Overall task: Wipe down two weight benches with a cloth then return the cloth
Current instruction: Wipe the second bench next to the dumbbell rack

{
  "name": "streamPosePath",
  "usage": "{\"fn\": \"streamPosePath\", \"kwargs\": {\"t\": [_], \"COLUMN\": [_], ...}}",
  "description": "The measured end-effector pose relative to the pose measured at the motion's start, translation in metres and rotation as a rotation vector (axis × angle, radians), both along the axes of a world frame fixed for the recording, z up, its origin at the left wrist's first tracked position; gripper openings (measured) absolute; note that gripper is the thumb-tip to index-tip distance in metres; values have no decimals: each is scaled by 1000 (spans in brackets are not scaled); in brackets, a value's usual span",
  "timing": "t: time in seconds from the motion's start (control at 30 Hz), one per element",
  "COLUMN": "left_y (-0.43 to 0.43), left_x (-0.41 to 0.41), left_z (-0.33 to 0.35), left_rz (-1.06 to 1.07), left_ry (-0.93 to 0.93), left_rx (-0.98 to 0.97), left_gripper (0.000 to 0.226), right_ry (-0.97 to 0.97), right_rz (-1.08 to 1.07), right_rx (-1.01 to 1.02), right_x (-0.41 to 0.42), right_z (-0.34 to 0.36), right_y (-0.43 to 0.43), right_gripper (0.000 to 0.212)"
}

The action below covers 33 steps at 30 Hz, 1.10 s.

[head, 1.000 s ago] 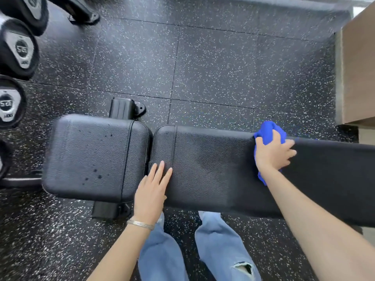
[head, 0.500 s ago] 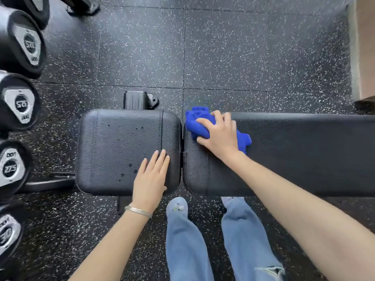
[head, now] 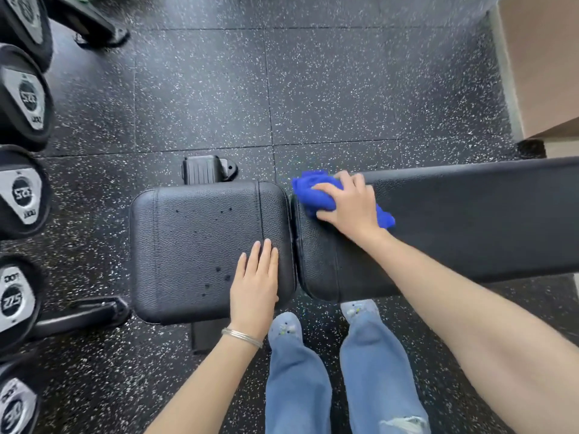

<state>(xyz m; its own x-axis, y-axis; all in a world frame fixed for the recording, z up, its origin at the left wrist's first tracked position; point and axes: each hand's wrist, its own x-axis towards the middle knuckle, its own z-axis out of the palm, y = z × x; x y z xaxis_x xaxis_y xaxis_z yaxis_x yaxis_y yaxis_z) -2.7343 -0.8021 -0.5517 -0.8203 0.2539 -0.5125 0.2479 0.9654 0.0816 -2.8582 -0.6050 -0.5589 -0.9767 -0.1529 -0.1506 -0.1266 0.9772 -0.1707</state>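
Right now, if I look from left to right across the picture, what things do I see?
Dumbbells → seat pad → blue cloth, gripped by the right hand → long back pad stretching right.

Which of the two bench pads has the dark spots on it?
The short square seat pad, where the left hand rests flat; the long pad under the blue cloth shows none.

Bright, even indoor light, strongest at upper right, where the speckled floor [head: 391,42] washes pale and hazy. A soft sheen lies along the long black pad [head: 470,198]. Shadows are faint. Wide-angle distortion bends the dumbbells [head: 22,195] at the left edge (their labels slightly smeared).
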Motion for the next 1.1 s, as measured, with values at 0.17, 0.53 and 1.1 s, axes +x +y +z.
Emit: {"fn": "streamPosePath", "kwargs": {"t": [0.17,0.53,1.1], "left_y": [-2,18,40], "left_x": [0,1,15], "left_z": [3,4,4], "left_rz": [-14,45,85], "left_ry": [-9,0,-35], "left_rx": [-33,-40,-95], "left_gripper": [93,69,90], "right_ry": [-198,30,-1], "right_rz": [-272,491,-495], "right_rx": [9,-42,-40], "right_x": [-54,131,71], "right_z": [-4,-15,-3], "right_y": [-22,50,16], "right_gripper": [45,72,50]}}
